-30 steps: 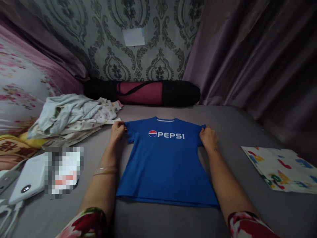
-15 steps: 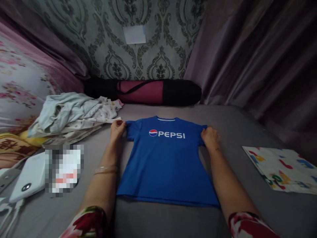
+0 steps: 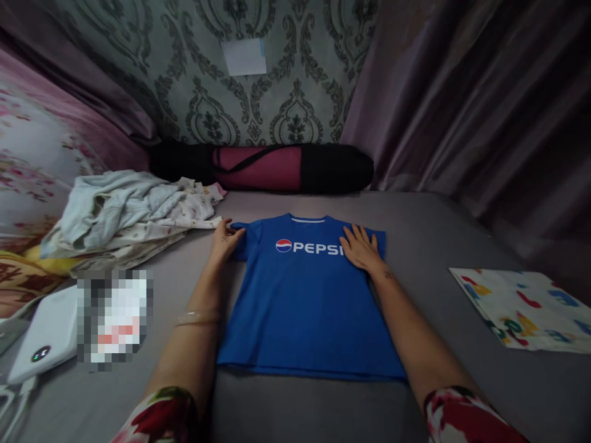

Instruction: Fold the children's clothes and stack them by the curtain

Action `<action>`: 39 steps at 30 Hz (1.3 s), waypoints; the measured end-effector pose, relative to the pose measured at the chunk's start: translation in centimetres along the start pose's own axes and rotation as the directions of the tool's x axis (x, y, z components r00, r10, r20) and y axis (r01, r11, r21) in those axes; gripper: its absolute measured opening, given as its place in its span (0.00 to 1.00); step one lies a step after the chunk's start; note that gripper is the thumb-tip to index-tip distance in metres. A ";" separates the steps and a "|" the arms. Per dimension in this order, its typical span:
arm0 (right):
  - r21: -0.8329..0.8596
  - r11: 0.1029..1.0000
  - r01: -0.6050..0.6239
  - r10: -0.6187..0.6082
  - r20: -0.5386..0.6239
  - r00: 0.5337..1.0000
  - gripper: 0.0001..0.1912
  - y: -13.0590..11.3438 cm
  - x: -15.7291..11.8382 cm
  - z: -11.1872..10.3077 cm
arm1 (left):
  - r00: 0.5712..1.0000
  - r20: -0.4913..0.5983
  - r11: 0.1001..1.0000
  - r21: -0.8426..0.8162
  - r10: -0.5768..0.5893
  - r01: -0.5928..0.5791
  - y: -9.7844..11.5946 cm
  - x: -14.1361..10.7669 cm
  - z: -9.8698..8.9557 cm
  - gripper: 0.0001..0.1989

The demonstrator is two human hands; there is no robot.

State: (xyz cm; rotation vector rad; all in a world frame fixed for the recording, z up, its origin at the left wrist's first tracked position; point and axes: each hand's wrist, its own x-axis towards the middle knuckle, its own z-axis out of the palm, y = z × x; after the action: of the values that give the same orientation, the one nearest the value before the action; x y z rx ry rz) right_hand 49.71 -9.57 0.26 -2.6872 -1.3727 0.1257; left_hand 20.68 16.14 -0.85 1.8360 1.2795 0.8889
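Note:
A blue T-shirt (image 3: 305, 307) with a white PEPSI print lies spread out, front up, on the grey sheet, its collar toward the wall. My right hand (image 3: 361, 247) rests flat on its right shoulder area with fingers spread, covering the end of the print. At the left sleeve is my left hand (image 3: 227, 237), its thumb over the sleeve's edge and its fingers apart from the thumb. Part of that sleeve is hidden by the hand.
Crumpled pale clothes (image 3: 124, 206) are heaped at the left, near a white power bank (image 3: 48, 332) with a cable. A folded patterned cloth (image 3: 530, 307) lies at the right. Along the wall stretches a black and maroon bag (image 3: 263, 167).
My right hand has let go of the right sleeve and moved inward onto the shirt, fingers spread. The left hand's fingers have loosened at the left sleeve. The view has shifted slightly.

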 end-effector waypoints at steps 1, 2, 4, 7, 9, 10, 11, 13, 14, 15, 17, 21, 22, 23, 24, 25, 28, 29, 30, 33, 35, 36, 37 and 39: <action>-0.004 1.000 -0.012 0.012 0.007 1.000 0.31 0.1 0.0 0.1 | 1.000 0.014 1.000 0.004 0.019 -0.019 -0.3 0.1 0.1 0.31; -0.010 1.000 -0.015 0.015 0.006 1.000 0.32 0.1 -0.1 0.2 | 0.999 0.019 0.999 0.036 0.038 -0.039 -0.5 0.1 0.2 0.31; -0.016 1.000 -0.009 0.009 -0.003 1.000 0.32 0.2 -0.1 0.2 | 0.997 0.021 0.990 0.125 0.069 -0.071 -0.9 0.2 0.4 0.30; -0.009 1.000 -0.006 0.006 -0.006 1.000 0.32 0.1 0.1 0.2 | 0.995 0.001 0.977 0.189 0.098 -0.096 -0.9 0.1 0.5 0.28; 0.005 1.000 0.003 -0.003 -0.002 1.000 0.32 0.2 0.2 0.1 | 0.997 -0.005 0.985 0.150 0.083 -0.081 -0.6 -0.1 0.4 0.27; 0.020 1.000 0.015 -0.015 0.008 1.000 0.32 0.3 0.2 0.1 | 0.998 0.006 0.992 0.108 0.058 -0.059 -0.4 -0.2 0.2 0.27; 0.040 0.999 0.029 -0.030 0.029 0.999 0.32 0.5 0.1 0.0 | 0.999 0.025 0.998 0.057 0.026 -0.027 -0.1 -0.4 0.0 0.27; 0.089 0.994 0.061 -0.068 0.069 0.995 0.33 0.9 -0.5 -0.3 | 0.997 0.061 0.998 -0.053 -0.040 0.044 0.2 -1.0 -0.8 0.28; 0.112 0.990 0.080 -0.090 0.085 0.992 0.34 1.1 -1.1 -0.5 | 0.995 0.071 0.992 -0.103 -0.064 0.071 0.2 -1.4 -1.3 0.28; 0.132 0.986 0.100 -0.113 0.096 0.989 0.35 1.3 -1.9 -0.7 | 0.994 0.075 0.985 -0.144 -0.083 0.093 0.2 -1.9 -2.0 0.27; 0.161 0.976 0.145 -0.164 0.112 0.980 0.37 1.8 -4.0 -1.0 | 0.989 0.095 0.972 -0.197 -0.109 0.126 0.0 -3.1 -3.4 0.27; 0.221 0.950 0.223 -0.255 0.130 0.958 0.38 3.2 -9.2 -1.5 | 0.971 0.200 0.970 -0.177 -0.129 0.165 -0.3 -6.5 -6.5 0.26; 0.247 0.938 0.245 -0.280 0.119 0.953 0.37 3.7 -10.4 -1.7 | 0.963 0.240 0.977 -0.138 -0.126 0.162 -0.2 -7.7 -7.4 0.27; 0.278 0.921 0.274 -0.310 0.094 0.946 0.36 4.1 -11.7 -1.9 | 0.951 0.287 0.985 -0.088 -0.117 0.148 0.0 -8.9 -8.2 0.28; 0.311 0.898 0.311 -0.344 0.057 0.937 0.34 4.4 -12.9 -2.2 | 0.927 0.355 0.990 -0.035 -0.117 0.139 0.3 -10.2 -9.0 0.31; 0.344 0.872 0.349 -0.374 0.008 0.927 0.31 4.6 -14.0 -2.5 | 0.900 0.411 0.989 0.017 -0.143 0.149 0.7 -11.6 -9.7 0.34; 0.440 0.807 0.395 -0.405 -0.075 0.911 0.22 4.4 -17.6 -3.8 | 0.805 0.560 0.981 0.094 -0.194 0.171 1.9 -15.9 -11.3 0.37; 0.477 0.793 0.379 -0.405 -0.051 0.913 0.21 4.2 -18.8 -4.3 | 0.790 0.581 0.981 0.102 -0.194 0.166 2.3 -17.2 -11.6 0.37; 0.507 0.785 0.356 -0.407 -0.013 0.914 0.21 3.9 -19.9 -4.7 | 0.782 0.593 0.982 0.111 -0.191 0.156 2.6 -18.5 -11.8 0.36; 0.551 0.777 0.305 -0.431 0.112 0.895 0.25 3.2 -22.7 -5.8 | 0.807 0.568 0.986 0.122 -0.164 0.115 3.3 -21.4 -12.0 0.36; 0.541 0.782 0.308 -0.445 0.139 0.885 0.27 3.0 -23.7 -6.1 | 0.822 0.550 0.988 0.116 -0.151 0.104 3.4 -22.5 -11.9 0.37; 0.531 0.787 0.314 -0.445 0.137 0.885 0.27 3.0 -24.1 -6.1 | 0.824 0.547 0.989 0.109 -0.145 0.102 3.4 -22.9 -11.8 0.37; 0.520 0.792 0.318 -0.441 0.129 0.888 0.27 3.0 -24.2 -6.0 | 0.826 0.547 0.990 0.101 -0.137 0.098 3.3 -23.1 -11.7 0.37; 0.506 0.801 0.321 -0.424 0.100 0.900 0.25 3.0 -24.4 -5.7 | 0.833 0.541 0.993 0.081 -0.118 0.088 2.9 -23.4 -11.5 0.37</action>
State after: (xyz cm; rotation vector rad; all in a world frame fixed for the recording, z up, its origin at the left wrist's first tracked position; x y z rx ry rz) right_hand 38.62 -31.50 5.91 -1.9978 -1.6427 0.6350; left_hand 5.97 -4.94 4.30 1.8557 1.0236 0.2321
